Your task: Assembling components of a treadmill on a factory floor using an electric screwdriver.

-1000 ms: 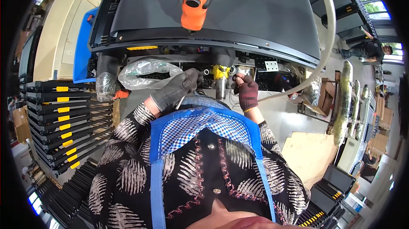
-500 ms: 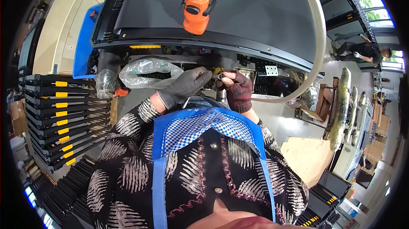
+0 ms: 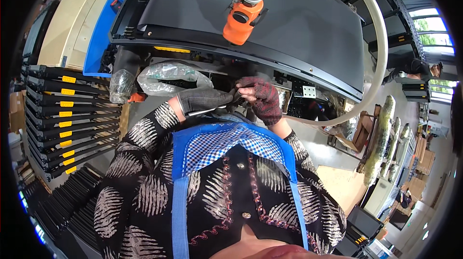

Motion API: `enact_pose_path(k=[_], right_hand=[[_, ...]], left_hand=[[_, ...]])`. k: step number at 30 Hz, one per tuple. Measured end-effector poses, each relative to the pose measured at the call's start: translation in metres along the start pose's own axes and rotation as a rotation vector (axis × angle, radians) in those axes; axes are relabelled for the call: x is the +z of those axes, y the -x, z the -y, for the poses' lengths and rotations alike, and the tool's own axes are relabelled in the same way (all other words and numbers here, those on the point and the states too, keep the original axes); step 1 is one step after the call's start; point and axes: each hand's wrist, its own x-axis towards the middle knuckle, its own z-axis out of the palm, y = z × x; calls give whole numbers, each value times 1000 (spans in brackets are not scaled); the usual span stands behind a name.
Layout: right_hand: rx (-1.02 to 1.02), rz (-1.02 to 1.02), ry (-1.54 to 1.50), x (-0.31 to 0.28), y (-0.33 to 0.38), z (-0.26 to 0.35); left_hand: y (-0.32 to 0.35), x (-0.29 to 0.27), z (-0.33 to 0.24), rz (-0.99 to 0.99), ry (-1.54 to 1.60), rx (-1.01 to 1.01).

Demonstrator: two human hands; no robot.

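Wooden crate, pale (image 3: 72,34): placed at upper left. Blue bin (image 3: 99,47): set beside the crate. Black frames, stacked (image 3: 48,111): marked with yellow labels (image 3: 66,105). Dark bars (image 3: 67,211): laid close together at lower left. Hose, pale (image 3: 382,42): hung in a curve at right. Cardboard sheet (image 3: 340,184): laid flat, partly hidden by a sleeve. Long roll (image 3: 380,138): seen farther right. Windows (image 3: 427,23): set at upper right. Co-worker (image 3: 415,68): partly seen beneath the windows, blurred.

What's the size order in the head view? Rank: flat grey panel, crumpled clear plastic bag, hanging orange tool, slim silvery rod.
1. Grey panel
2. Plastic bag and orange tool: too alike to rank
3. Silvery rod
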Motion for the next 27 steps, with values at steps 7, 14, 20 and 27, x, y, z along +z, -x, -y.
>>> enact_pose_path(k=[7, 14, 20, 27], right_hand=[[174, -35, 95, 10, -14, -3], [380, -110, 208, 26, -16, -27], [310, 204, -95, 1, -22, -46], [195, 138, -170, 16, -22, -40]], left_hand=[[-3, 4, -18, -129, 431, -270], [-21, -1, 4, -164, 367, -367], [-21, -20, 31, 205, 456, -83], [-32, -19, 59, 25, 396, -80]])
